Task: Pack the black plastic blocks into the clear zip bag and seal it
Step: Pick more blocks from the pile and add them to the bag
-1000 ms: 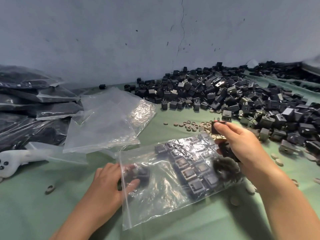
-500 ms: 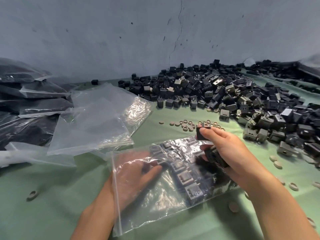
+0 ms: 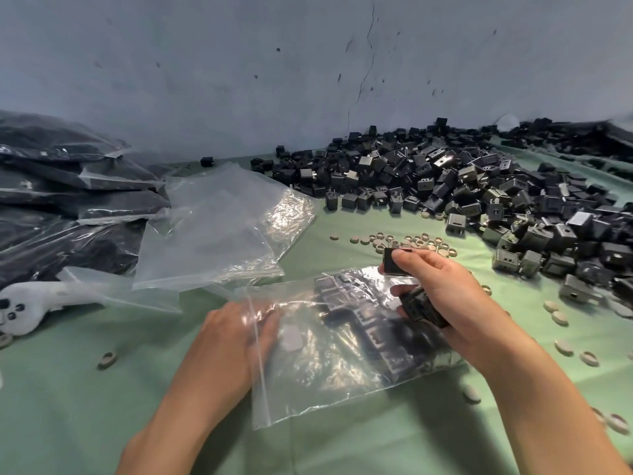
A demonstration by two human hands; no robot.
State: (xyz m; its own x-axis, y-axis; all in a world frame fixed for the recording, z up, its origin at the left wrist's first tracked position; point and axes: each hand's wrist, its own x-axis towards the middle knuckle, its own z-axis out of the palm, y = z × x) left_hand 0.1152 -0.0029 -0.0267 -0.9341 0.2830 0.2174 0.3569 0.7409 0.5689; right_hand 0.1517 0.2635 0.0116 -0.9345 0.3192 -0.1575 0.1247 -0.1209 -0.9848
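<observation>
Head view: the zip bag [image 3: 325, 378] is laid flat on the green cloth [image 3: 68, 406] between the two hands, with its zip edge turned towards the left hand [image 3: 233, 344]. The fingers [image 3: 265, 320] of that hand are seen through the plastic at the bag's mouth, close together and fairly straight, with the thumb just below them. Whether a layer of film is pinched, and whether the fingers lie inside or beneath the bag, cannot be told. Packed blocks [image 3: 359, 323] are seen inside the bag, between the left fingertips and the right hand [image 3: 459, 303]. One black block [image 3: 394, 264] is pinched between the right thumb and forefinger, at the bag's far edge. Spare blocks [image 3: 423, 308] are gripped against the palm by the curled lower fingers of the same hand. Just beyond the right fingertips small tan rings [image 3: 411, 241] are scattered on the cloth. Beyond these and to their right the pile of blocks [image 3: 479, 186] is heaped along the wall [image 3: 239, 63]. Beyond the left fingertips a stack of empty bags [image 3: 212, 234] is laid. Farther left of those fingers filled bags [image 3: 68, 200] are stacked, and a white controller [image 3: 27, 303] is seen in front of them, partly covered by clear film
</observation>
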